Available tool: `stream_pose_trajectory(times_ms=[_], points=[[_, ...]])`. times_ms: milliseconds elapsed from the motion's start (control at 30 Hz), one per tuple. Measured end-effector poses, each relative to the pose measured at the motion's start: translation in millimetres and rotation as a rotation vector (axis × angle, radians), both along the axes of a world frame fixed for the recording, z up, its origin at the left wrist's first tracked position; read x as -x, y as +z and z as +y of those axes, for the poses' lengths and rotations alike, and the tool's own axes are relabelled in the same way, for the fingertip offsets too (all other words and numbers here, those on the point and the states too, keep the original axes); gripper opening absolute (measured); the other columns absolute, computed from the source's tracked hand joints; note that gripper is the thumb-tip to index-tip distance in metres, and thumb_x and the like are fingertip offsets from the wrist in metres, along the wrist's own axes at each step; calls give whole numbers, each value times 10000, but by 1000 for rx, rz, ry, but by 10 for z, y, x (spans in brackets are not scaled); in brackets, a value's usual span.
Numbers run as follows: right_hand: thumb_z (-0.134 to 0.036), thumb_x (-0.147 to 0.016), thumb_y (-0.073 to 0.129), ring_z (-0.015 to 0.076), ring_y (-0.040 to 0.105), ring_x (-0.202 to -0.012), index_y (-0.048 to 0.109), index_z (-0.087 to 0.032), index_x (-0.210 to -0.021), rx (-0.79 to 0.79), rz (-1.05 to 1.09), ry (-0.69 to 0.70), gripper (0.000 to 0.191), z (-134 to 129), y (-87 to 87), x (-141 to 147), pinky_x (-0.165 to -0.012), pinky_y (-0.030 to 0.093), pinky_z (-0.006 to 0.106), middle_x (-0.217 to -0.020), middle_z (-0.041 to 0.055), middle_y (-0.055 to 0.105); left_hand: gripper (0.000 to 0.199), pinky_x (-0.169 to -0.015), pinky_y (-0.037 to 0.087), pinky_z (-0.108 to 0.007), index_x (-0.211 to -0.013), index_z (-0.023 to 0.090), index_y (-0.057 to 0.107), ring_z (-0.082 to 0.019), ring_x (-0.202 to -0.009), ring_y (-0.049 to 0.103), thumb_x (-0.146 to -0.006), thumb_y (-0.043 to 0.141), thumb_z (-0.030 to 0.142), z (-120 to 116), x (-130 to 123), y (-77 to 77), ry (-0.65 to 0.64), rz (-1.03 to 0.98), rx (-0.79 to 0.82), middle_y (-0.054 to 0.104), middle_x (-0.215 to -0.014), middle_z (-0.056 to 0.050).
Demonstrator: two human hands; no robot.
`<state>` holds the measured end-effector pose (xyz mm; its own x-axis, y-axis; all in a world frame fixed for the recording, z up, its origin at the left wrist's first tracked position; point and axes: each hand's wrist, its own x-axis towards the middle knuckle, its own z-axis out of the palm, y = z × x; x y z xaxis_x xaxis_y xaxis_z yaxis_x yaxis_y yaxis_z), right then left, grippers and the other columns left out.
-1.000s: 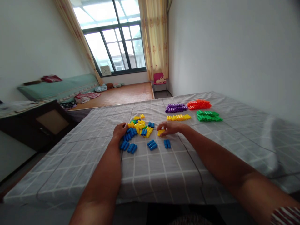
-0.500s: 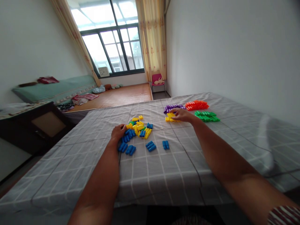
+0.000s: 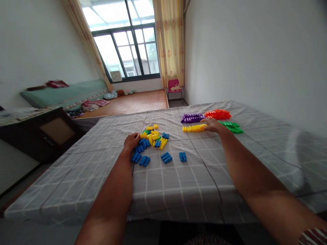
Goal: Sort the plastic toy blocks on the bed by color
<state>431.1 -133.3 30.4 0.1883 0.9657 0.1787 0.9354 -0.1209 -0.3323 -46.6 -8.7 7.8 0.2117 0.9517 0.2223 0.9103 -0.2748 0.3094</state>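
My left hand (image 3: 131,141) rests at the left edge of a mixed pile, fingers curled in with the tips on a yellow plastic block (image 3: 143,135). Blue blocks (image 3: 142,146), each made of short tubes joined side by side, lie just below its fingers. My right hand (image 3: 213,125) is farther right, its fingers closed around the right end of a row of yellow blocks (image 3: 193,129); the fingers partly hide that end. Just behind this row sits a purple block stack (image 3: 192,118). Green blocks (image 3: 233,127) lie to the right, partly behind my right hand.
An orange-red block stack (image 3: 218,114) stands at the back right. Separate blue blocks (image 3: 182,157) lie toward the front of the grey checked cloth (image 3: 102,177). Beyond the table are a low bed platform (image 3: 138,101), a pink chair (image 3: 174,84) and a dark cabinet (image 3: 48,134).
My right hand has moved right along the yellow row, from its middle to its right end, uncovering more of it. My left hand stays at the pile. The view has shifted slightly.
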Motion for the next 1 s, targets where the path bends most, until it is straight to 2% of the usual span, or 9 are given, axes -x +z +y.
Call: stream_pose_trajectory(times_ms=[100, 167, 300, 400, 533, 633, 767, 867, 1000], points=[[-121, -735, 576, 249, 590, -1108, 671, -187, -1168, -201, -36, 70, 448, 39, 53, 350, -1012, 424, 381, -1182, 95, 666, 418, -694, 409, -237, -1058, 208, 720, -196, -923, 644, -891, 390, 400, -13, -12, 9, -1, -3, 0, 735, -1021, -65], [-144, -799, 544, 217, 621, -1005, 679, -191, -1135, -280, 13, 253, 365, 52, 55, 744, -961, 459, 368, -1121, 82, 684, 411, -686, 409, -240, -1060, 211, 720, -200, -919, 646, -891, 396, 399, -20, -19, 14, 10, -6, 3, 736, -1015, -64], [-205, -860, 561, 208, 604, -991, 680, -211, -1112, -296, 42, 679, 279, 31, -30, 1585, -928, 472, 369, -1086, 75, 683, 401, -671, 408, -247, -1039, 209, 726, -206, -908, 646, -889, 405, 395, -46, -29, 27, -2, -21, 3, 740, -991, -63], [-225, -858, 602, 219, 561, -1095, 667, -238, -1120, -239, -10, 791, 271, 13, -112, 1940, -967, 445, 382, -1174, 74, 653, 401, -676, 412, -245, -1049, 213, 726, -204, -911, 645, -895, 402, 394, -72, -38, 43, -1, -37, 12, 741, -993, -55], [-267, -798, 693, 233, 558, -1109, 647, -207, -1076, -181, -10, 804, 288, 13, -153, 1949, -964, 435, 383, -1204, 103, 623, 391, -704, 425, -254, -1070, 215, 721, -215, -942, 640, -898, 413, 383, -80, -48, 55, 2, -35, 20, 734, -1034, -63], [-319, -722, 763, 224, 600, -998, 639, -180, -951, -110, 29, 786, 295, 2, -139, 1798, -862, 472, 344, -1103, 103, 640, 373, -735, 444, -267, -1054, 201, 725, -223, -936, 644, -894, 430, 364, -84, -70, 86, 8, -59, 7, 732, -1022, -79], [-274, -695, 757, 185, 613, -858, 615, -176, -987, -80, 94, 702, 339, -20, -120, 1652, -769, 480, 311, -972, 61, 656, 351, -853, 459, -277, -1047, 159, 713, -198, -942, 648, -903, 428, 305, -185, -186, 247, -15, -249, -194, 705, -1093, -94], [-247, -698, 739, 181, 601, -879, 585, -176, -1084, -242, 180, 653, 421, -17, -102, 1655, -786, 489, 324, -1058, 71, 638, 354, -928, 449, -281, -1062, 173, 701, -189, -1013, 630, -922, 422, 340, -360, -372, 397, -204, -364, -256, 699, -1117, -65], [-302, -731, 734, 219, 574, -966, 560, -201, -1171, -419, 198, 571, 484, -23, -66, 1793, -851, 489, 378, -1134, 86, 611, 392, -870, 485, -285, -1072, 197, 691, -192, -948, 646, -874, 514, 484, -585, -659, 436, -505, -361, -52, 722, -1015, -51]])
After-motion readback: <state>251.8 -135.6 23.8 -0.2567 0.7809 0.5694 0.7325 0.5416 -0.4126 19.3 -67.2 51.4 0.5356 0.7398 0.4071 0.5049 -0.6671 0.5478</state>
